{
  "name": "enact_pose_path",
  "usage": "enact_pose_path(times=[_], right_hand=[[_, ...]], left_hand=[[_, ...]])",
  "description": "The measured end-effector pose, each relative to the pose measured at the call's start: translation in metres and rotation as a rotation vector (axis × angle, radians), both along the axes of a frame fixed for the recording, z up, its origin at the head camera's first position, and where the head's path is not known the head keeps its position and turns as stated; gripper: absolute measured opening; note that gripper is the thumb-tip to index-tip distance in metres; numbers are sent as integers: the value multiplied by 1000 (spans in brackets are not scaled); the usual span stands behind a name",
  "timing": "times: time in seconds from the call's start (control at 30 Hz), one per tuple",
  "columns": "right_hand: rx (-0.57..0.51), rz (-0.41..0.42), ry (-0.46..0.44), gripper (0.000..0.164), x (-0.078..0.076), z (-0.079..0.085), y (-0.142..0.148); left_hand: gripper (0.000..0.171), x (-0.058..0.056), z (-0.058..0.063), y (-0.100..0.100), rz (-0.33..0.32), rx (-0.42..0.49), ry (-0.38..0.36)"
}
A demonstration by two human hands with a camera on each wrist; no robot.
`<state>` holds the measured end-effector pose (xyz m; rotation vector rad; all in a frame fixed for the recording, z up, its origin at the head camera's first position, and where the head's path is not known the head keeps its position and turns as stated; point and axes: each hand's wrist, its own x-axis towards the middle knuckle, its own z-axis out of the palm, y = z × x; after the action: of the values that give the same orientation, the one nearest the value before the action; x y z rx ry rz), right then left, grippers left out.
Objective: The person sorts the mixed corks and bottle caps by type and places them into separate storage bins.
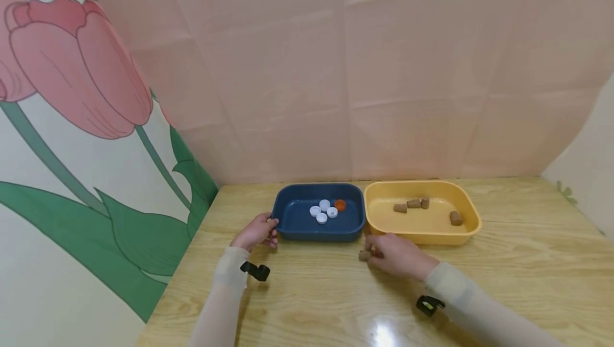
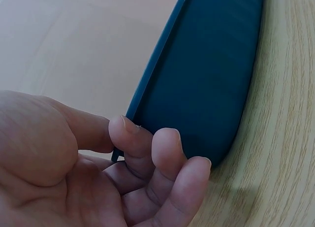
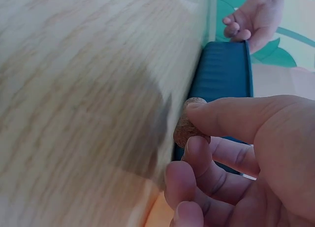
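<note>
My left hand [image 1: 257, 231] grips the left end of a dark blue tray [image 1: 316, 236], thumb at the rim and fingers curled against the outer wall [image 2: 202, 64]. Several white bottle caps [image 1: 322, 218] and one orange cap [image 1: 339, 205] lie in that tray. Between thumb and fingertips, my right hand [image 1: 395, 255] pinches a cork [image 3: 186, 128], low over the table in front of where the two trays meet. Several more corks [image 1: 413, 204] lie in the yellow tray [image 1: 417, 238] behind this hand.
Both trays stand side by side on a wood-grain table [image 1: 307, 293], near a pink cloth backdrop [image 1: 364, 70]. On the left rises a wall with painted tulips [image 1: 81, 64]; a pale wall [image 1: 590, 160] borders the right.
</note>
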<state>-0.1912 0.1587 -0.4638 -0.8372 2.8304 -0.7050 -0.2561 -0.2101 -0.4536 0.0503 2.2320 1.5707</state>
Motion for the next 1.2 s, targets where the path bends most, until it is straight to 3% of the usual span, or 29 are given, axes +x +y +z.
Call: enact_pose_path(times=[0.5, 0.67, 1.2], right_hand=[[-73, 67, 78, 13, 3, 23, 16], [-48, 25, 54, 14, 3, 35, 22], [-46, -34, 121, 10, -7, 63, 49]], left_hand=[[36, -1, 2, 0, 0, -6, 4], [38, -1, 3, 0, 3, -9, 9], [40, 2, 4, 1, 4, -2, -9]])
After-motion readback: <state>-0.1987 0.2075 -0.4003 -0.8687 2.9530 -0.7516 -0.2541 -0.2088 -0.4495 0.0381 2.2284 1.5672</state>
